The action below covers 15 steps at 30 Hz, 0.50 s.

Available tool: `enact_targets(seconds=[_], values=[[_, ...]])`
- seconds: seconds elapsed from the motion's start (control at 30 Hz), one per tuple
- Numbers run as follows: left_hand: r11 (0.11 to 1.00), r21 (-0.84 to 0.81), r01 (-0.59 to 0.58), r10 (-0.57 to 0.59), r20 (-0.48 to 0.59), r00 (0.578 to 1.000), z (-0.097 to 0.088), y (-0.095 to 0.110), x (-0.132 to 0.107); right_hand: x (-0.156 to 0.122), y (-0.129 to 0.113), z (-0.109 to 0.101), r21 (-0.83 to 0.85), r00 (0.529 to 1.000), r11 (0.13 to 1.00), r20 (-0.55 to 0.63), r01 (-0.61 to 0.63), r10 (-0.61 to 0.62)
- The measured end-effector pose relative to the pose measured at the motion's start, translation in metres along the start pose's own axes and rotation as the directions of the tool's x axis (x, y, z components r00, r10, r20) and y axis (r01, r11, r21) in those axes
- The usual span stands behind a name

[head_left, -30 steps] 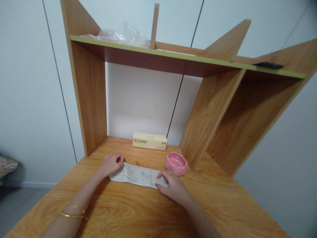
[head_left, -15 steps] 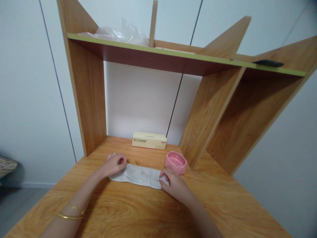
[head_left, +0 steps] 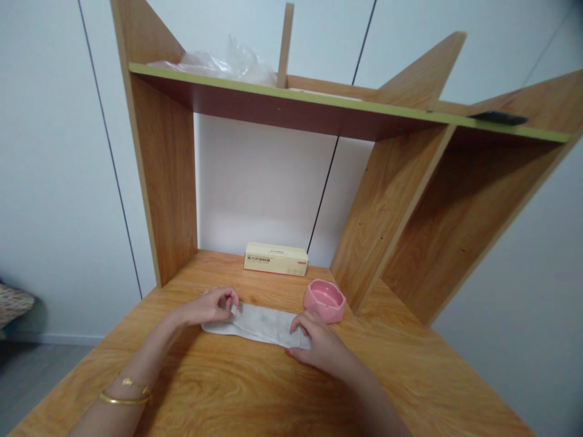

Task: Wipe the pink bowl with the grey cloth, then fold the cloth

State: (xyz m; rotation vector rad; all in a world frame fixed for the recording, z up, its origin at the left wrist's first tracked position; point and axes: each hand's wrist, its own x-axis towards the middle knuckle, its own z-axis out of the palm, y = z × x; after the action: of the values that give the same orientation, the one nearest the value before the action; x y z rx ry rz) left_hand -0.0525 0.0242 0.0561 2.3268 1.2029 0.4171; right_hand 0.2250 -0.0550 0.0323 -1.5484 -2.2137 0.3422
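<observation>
A long strip of folded white-grey cloth lies flat on the wooden desk, with faint grey marks on its top. My left hand pinches the far edge of the cloth near its left end, and a small bit of fabric stands up at the fingertips. At the right end, my right hand holds the cloth, its thumb at the near edge and its curled fingers on top. Just behind my right hand sits a pink faceted ashtray, apart from the cloth.
A cream cardboard box with printed lettering lies at the back of the desk. Wooden uprights carry a shelf above, holding a clear plastic bag and a dark flat object. Patterned fabric shows at far left.
My left hand has shifted slightly right along the cloth, raising a bit of its edge. My right thumb has moved to the cloth's near edge, with the fingers spread wider.
</observation>
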Motion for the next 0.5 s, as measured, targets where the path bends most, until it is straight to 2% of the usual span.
enact_targets(seconds=[0.1,0.17,0.33,0.5], values=[[1.0,0.011,0.028,-0.028,0.03,0.999,-0.002,0.0,-0.004,0.0,0.001,0.004,0.0,0.999,0.999,0.008,0.035,-0.035],[0.996,0.063,0.061,-0.064,0.045,0.997,-0.001,0.001,-0.005,0.001,0.004,0.006,-0.004,0.999,0.999,-0.027,0.037,-0.037],[0.981,0.175,0.079,-0.093,0.076,0.993,0.0,0.005,-0.008,0.005,0.012,0.007,0.009,0.986,0.999,-0.161,0.036,-0.034],[0.969,0.218,0.113,-0.131,0.068,0.989,-0.004,0.004,-0.009,0.007,0.014,0.002,0.009,0.949,0.998,-0.312,0.061,-0.056]])
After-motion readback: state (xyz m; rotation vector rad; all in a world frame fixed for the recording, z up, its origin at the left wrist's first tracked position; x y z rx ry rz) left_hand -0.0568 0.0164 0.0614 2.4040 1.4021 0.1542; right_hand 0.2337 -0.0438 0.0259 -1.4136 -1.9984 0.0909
